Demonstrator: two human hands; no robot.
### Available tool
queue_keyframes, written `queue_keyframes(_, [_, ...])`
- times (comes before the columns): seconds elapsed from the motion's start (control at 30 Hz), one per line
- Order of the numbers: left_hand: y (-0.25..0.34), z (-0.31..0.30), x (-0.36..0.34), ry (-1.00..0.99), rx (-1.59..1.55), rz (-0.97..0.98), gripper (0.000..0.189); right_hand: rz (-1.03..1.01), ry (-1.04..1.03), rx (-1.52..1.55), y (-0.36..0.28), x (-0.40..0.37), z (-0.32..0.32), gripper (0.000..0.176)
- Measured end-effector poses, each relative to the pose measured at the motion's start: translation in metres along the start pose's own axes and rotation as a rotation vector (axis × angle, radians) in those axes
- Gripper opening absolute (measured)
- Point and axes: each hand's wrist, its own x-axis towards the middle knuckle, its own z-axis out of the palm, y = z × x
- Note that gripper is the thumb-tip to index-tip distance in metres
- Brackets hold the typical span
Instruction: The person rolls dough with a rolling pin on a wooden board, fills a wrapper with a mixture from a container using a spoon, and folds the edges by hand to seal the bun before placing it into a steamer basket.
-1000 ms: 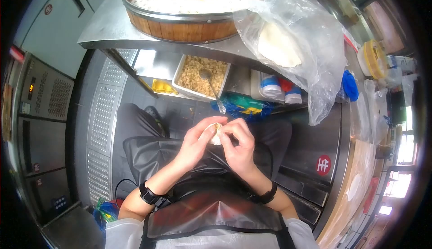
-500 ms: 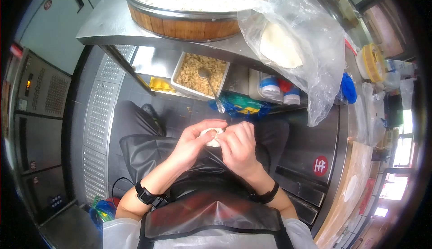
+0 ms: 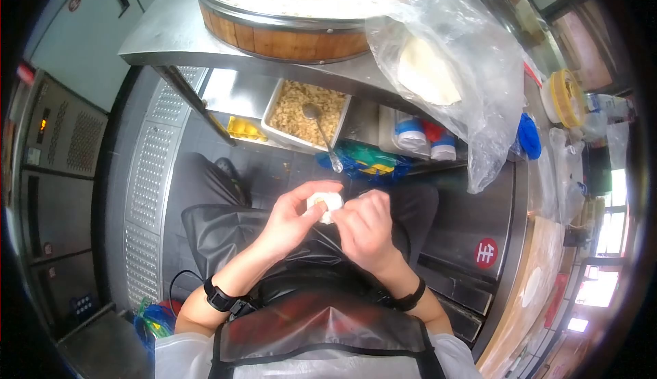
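Observation:
A small white piece of filled dough (image 3: 329,204), like a bun, is held up over the black apron. My left hand (image 3: 295,212) is closed around its left side, with the thumb pressing at the top opening. On the other side my right hand (image 3: 366,227) is curled, its thumb and forefinger pinching the dough's right edge. Beyond the hands, a white tub (image 3: 272,131) contains a crumbly tan filling (image 3: 294,105), with a metal spoon (image 3: 324,136) lying in it.
Above the tub, a steel counter (image 3: 154,43) carries a round wooden steamer (image 3: 274,38) and a clear plastic bag (image 3: 472,57) with a pale dough piece (image 3: 428,71) inside. Small containers (image 3: 414,132) stand on the lower shelf. A floured board (image 3: 537,269) lies at right.
My right hand has shifted slightly right and down, and more of the dough's top shows between the hands. The left hand stays nearly in place, still holding it.

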Motion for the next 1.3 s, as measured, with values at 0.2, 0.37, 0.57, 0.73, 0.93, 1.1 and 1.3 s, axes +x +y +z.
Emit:
queue_keyframes(0.2, [0.005,0.0,0.0,-0.068,0.249,0.141,0.028,0.086,-0.04,0.078,0.003,0.01,-0.005,0.012])
queue_keyframes(0.37, [0.005,0.002,0.002,-0.084,0.381,0.157,0.032,0.032,-0.066,0.038,0.004,0.004,-0.005,0.015])
queue_keyframes(0.57, [0.022,-0.001,0.004,-0.079,0.191,0.058,0.037,0.003,-0.038,0.077,0.0,0.01,-0.01,0.012])
queue_keyframes(0.73, [0.014,0.002,0.004,0.021,-0.261,0.021,0.044,0.315,0.07,0.401,-0.014,0.012,0.002,0.014])
queue_keyframes(0.93, [0.016,0.003,0.004,0.155,-0.212,0.031,0.031,0.08,0.037,0.069,-0.015,0.023,0.01,0.015])
queue_keyframes(1.1, [0.01,0.002,0.007,0.179,-0.241,0.042,0.026,0.003,-0.046,0.056,-0.006,0.019,0.014,0.015])
queue_keyframes(1.3, [0.014,-0.002,0.005,0.141,-0.238,-0.02,0.025,-0.117,-0.087,0.023,-0.004,0.03,0.004,0.016])
